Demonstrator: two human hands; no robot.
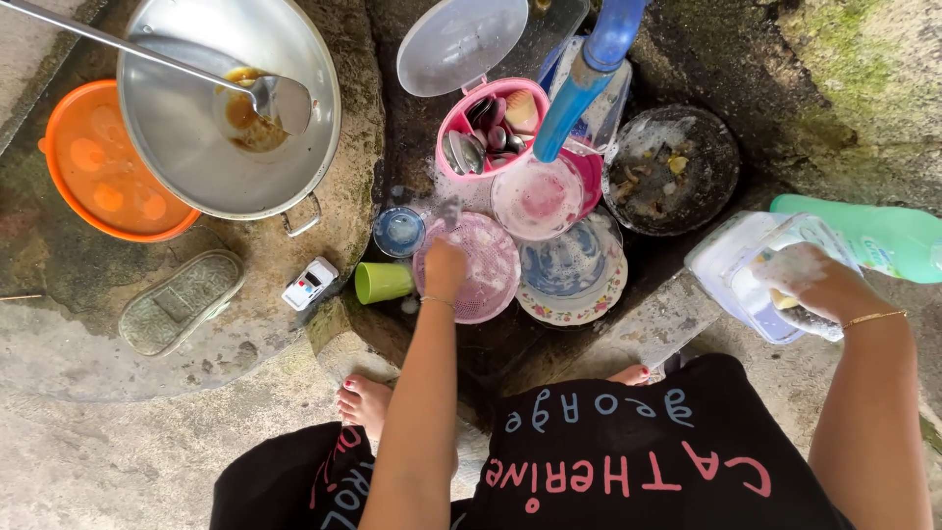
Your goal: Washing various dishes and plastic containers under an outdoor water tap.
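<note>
Hands soapy — left [444, 270] on pink plate [481, 270], right [810, 280] perhaps gripping clear container [731, 260]

At upper left I see a big steel wok [196, 147] with a ladle [280, 98] in it, resting over an orange basin [83, 172]. Below lie a sandal [182, 301] and a small white toy car [310, 284]. A dirty black pan [672, 169] sits upper right.

Green detergent bottle [878, 236] with pale label lies far right, beside soapy hand [810, 280]
</note>
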